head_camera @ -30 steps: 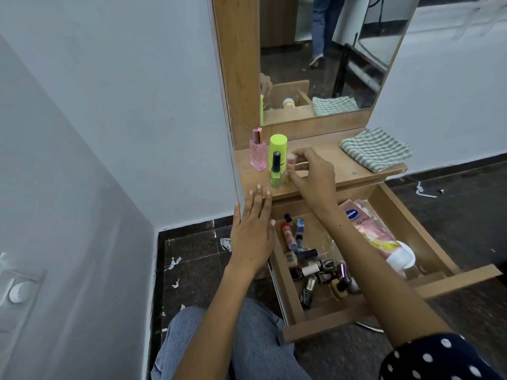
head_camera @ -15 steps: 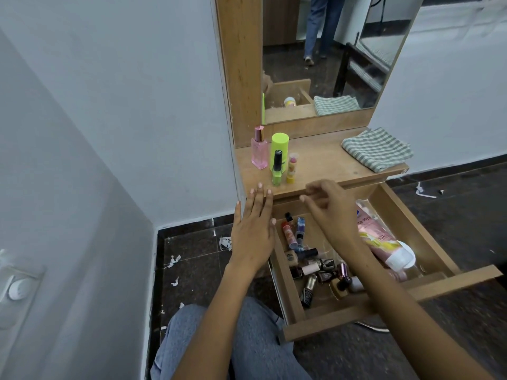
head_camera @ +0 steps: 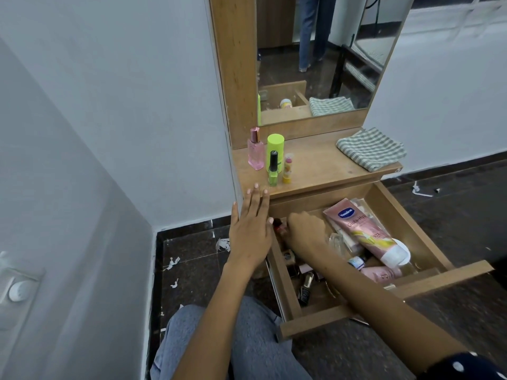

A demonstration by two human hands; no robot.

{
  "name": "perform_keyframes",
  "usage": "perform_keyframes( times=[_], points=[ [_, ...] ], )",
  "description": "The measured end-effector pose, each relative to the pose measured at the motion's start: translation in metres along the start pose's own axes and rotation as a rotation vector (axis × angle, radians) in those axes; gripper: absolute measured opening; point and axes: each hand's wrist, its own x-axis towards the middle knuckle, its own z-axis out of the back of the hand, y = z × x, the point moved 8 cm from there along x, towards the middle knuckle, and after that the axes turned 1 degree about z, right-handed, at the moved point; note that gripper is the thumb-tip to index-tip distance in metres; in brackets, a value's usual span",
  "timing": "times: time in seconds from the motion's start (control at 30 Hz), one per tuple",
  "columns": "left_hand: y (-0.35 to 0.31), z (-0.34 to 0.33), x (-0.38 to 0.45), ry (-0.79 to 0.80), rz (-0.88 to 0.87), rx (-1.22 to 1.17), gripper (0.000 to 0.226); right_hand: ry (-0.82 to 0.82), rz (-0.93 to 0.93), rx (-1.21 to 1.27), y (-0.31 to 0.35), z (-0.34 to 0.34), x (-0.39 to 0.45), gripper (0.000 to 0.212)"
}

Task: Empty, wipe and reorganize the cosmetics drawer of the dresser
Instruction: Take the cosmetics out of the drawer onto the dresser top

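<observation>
Reaching down from the worktop [head_camera: 323, 163], the right hand [head_camera: 304, 231] has been lowered into the rear left corner of the open drawer [head_camera: 411, 223], where a second ago it was still up beside the standing bottles. Its fingers are curled over a small dark-capped bottle [head_camera: 277, 225]; whether the bottle is actually pinched cannot be told, as the fingertips are hidden. The left hand [head_camera: 251, 229] has not moved: it lies flat, fingers straight and together, against the worktop's front left corner.

Meaning for the task: one item has been delivered and the next is being fetched, so emptying is judged early in progress (wiping and reorganizing not begun).

Counted on the worktop:
- pink perfume bottle [head_camera: 255, 149], one, upright
- lime-green canister [head_camera: 275, 149], one, upright
- green nail polish, black cap [head_camera: 273, 170], one, upright
- small yellow-pink tube [head_camera: 287, 168], one, upright
- striped cloth [head_camera: 370, 149], one, folded, at the right end, well apart from the bottles

Counted in the drawer:
- large pink lotion tube [head_camera: 367, 237], one, lying diagonally
- smaller pink tube [head_camera: 381, 274], one, partly covered
- small bottles and polishes [head_camera: 306, 286], several along the left side (exact number not countable; the forearm covers them)
</observation>
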Motion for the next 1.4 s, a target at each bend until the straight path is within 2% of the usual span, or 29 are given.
perform_keyframes(
  times=[0.13, 0.3, 0.4, 0.5, 0.67, 0.87, 0.93, 1.07, 1.17, 1.4],
  points=[
    [0.000, 0.002, -0.001, 0.016, 0.000, 0.001, 0.059, 0.011, -0.088, 0.285, -0.034, 0.000, -0.009, 0.037],
    [0.000, 0.009, 0.002, 0.064, -0.006, -0.027, 0.059, -0.027, -0.162, 0.782, -0.065, 0.022, -0.033, 0.018],
    [-0.009, 0.023, -0.006, -0.009, -0.076, -0.124, 0.060, -0.080, -0.152, 1.000, -0.065, 0.041, -0.045, 0.020],
    [-0.020, 0.035, -0.019, -0.132, -0.153, -0.249, 0.056, -0.123, -0.108, 1.075, -0.058, 0.059, -0.048, 0.021],
    [-0.019, 0.054, -0.026, -0.314, -0.104, -0.390, 0.038, -0.231, 0.052, 1.120, -0.033, 0.084, -0.048, 0.026],
    [-0.015, 0.062, -0.031, -0.356, -0.008, -0.785, 0.025, -0.323, 0.186, 1.284, -0.016, 0.093, -0.053, 0.031],
    [-0.007, 0.060, -0.030, -0.382, 0.093, -0.935, 0.022, -0.394, 0.192, 1.219, -0.020, 0.089, -0.054, 0.026],
    [0.013, 0.061, -0.018, -0.445, 0.241, -1.109, 0.022, -0.501, 0.244, 0.845, -0.029, 0.065, -0.056, 0.015],
    [0.023, 0.067, -0.005, -0.467, 0.228, -1.041, 0.027, -0.475, 0.300, 0.690, -0.029, 0.045, -0.055, 0.008],
    [0.027, 0.054, 0.029, -0.378, 0.160, -0.841, 0.024, -0.374, 0.247, 0.721, -0.025, 0.030, -0.047, 0.005]
  ],
)
